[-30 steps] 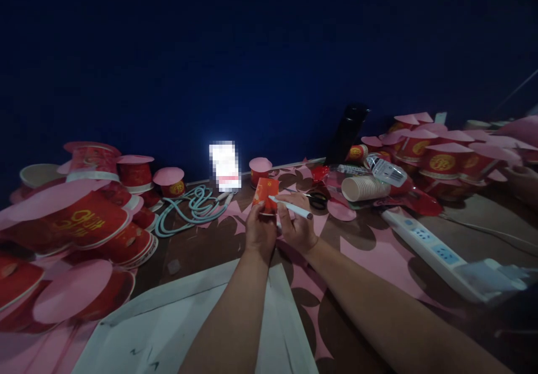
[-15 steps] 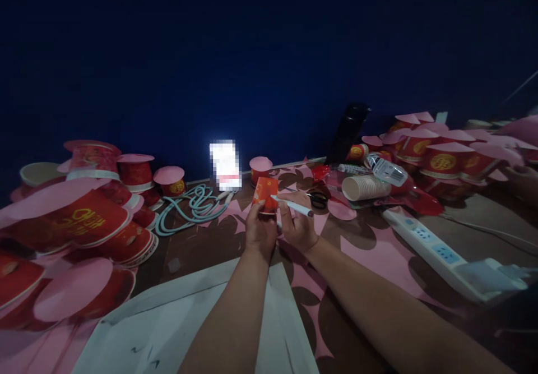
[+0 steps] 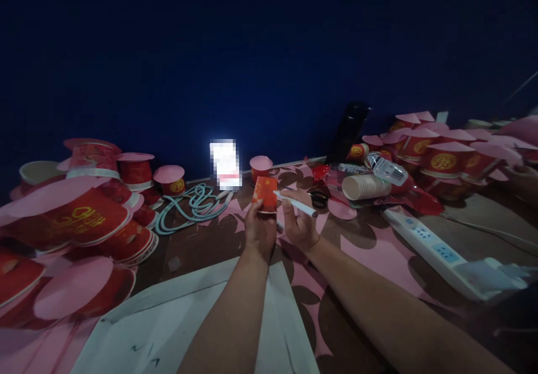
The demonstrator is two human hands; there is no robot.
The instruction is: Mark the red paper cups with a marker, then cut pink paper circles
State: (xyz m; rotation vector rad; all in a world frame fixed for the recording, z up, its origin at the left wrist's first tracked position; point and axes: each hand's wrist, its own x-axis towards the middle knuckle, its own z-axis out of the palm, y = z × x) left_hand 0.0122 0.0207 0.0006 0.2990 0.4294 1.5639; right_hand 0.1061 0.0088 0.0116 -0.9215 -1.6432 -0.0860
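Cup: red [image 3: 265, 193], in my left hand [image 3: 258, 228], white rim toward the palm, body pointing away from me.
Left fingers: grasping the cup; thumb on its near left edge, the others mostly hidden from me.
Right fingers: right hand [image 3: 299, 229] pinching the white pen [image 3: 300, 206], thumb on the near side.
Pen tip: at the cup's right side; I cannot tell whether it touches.
Beyond the cup: pink-topped cup [image 3: 261, 164]; bright screen [image 3: 225, 164] to its left, cable [image 3: 191, 208] looped nearer me.
Right of the hands: scissors [image 3: 319, 198], then cup stack [image 3: 363, 188], power strip [image 3: 432, 250].
Below my forearms: white board [image 3: 168, 323].
Outer sides: left pile [image 3: 92, 217], right pile [image 3: 443, 158], both red cups with pink discs.
Far right: another person's hand [image 3: 523, 176], by the right pile.
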